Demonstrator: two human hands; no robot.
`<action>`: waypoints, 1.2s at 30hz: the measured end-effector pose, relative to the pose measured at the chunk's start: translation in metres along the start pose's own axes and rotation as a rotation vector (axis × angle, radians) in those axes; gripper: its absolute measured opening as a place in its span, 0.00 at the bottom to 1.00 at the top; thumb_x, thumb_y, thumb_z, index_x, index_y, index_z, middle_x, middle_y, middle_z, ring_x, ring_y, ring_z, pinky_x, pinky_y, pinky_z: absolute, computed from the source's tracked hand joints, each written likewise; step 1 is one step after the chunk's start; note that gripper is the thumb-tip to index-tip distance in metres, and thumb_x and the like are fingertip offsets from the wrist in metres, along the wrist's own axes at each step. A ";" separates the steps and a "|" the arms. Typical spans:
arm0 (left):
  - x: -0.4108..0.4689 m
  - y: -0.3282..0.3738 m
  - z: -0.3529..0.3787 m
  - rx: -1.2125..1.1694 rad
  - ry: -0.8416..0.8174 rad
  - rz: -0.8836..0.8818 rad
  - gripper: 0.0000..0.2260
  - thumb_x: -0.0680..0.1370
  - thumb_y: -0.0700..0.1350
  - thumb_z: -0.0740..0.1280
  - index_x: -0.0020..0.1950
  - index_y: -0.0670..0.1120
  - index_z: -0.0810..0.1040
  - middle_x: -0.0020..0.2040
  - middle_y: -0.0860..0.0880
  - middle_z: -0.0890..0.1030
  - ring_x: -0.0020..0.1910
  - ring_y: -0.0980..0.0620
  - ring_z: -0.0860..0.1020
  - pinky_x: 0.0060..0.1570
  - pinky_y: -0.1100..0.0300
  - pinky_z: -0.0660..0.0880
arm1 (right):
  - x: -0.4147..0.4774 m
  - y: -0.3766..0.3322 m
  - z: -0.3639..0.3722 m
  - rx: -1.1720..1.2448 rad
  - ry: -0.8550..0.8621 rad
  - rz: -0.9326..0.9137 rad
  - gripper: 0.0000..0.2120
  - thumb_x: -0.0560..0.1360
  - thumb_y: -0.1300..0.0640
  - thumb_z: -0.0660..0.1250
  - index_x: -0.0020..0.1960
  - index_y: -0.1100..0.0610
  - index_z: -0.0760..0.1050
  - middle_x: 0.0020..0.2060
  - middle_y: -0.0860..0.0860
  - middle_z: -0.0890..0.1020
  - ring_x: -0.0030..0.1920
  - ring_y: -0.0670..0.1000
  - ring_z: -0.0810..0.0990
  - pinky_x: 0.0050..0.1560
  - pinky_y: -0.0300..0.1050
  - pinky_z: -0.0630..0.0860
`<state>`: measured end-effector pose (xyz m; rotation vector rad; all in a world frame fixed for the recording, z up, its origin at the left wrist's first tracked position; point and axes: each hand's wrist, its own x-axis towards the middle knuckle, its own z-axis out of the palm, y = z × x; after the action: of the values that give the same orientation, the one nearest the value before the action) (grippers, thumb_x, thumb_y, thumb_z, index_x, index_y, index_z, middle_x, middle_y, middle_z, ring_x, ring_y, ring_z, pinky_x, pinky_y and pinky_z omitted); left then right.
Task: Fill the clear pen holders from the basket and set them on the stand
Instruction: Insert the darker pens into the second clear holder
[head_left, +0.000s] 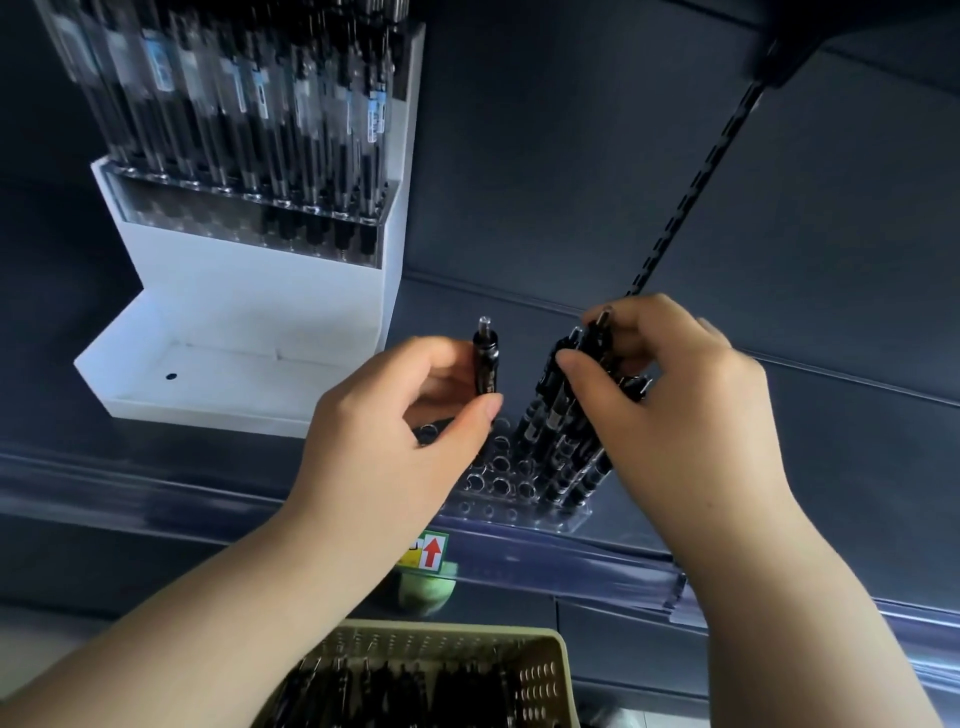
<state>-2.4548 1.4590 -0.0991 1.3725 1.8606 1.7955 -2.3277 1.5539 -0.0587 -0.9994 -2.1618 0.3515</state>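
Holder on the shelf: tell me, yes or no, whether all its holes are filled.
No, pens stand only in the right side of the holder; the holes left of them are empty.

Your left hand (410, 415) covers the clear holder (519, 514) at its left end | basket (540, 675) cut by bottom edge, loose pens (405, 691) inside a dark blur | racked pens (234, 104) on the stand (249, 291) run off top, labels unreadable | green object (426, 592) above basket: can't identify

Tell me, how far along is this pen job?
Done: one full holder sits on the white stand, upper step. In hand: left hand holds one pen, right hand grips pens standing in a partly filled holder. Left: its empty holes, then the stand's lower step.
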 end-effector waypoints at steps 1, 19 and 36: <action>0.000 0.000 0.000 -0.012 0.002 -0.008 0.11 0.69 0.43 0.72 0.47 0.56 0.78 0.42 0.60 0.82 0.43 0.66 0.80 0.42 0.79 0.71 | 0.000 -0.001 0.000 0.004 0.006 -0.004 0.09 0.69 0.51 0.71 0.49 0.48 0.77 0.37 0.42 0.77 0.44 0.46 0.75 0.41 0.28 0.67; 0.001 -0.005 0.003 -0.120 -0.019 -0.009 0.10 0.70 0.43 0.71 0.48 0.54 0.79 0.43 0.58 0.83 0.43 0.63 0.81 0.43 0.76 0.73 | 0.002 0.001 0.004 -0.016 0.053 -0.107 0.09 0.70 0.55 0.73 0.49 0.52 0.80 0.34 0.37 0.76 0.44 0.50 0.77 0.48 0.56 0.74; -0.001 -0.011 0.023 -0.131 -0.125 0.079 0.12 0.69 0.44 0.73 0.51 0.53 0.80 0.43 0.55 0.83 0.42 0.60 0.82 0.45 0.70 0.76 | 0.004 0.004 0.004 0.050 0.052 -0.111 0.08 0.68 0.59 0.73 0.46 0.52 0.81 0.34 0.34 0.74 0.45 0.48 0.79 0.50 0.56 0.74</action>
<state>-2.4438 1.4759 -0.1146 1.4918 1.6185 1.7885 -2.3294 1.5597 -0.0616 -0.8485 -2.1410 0.3217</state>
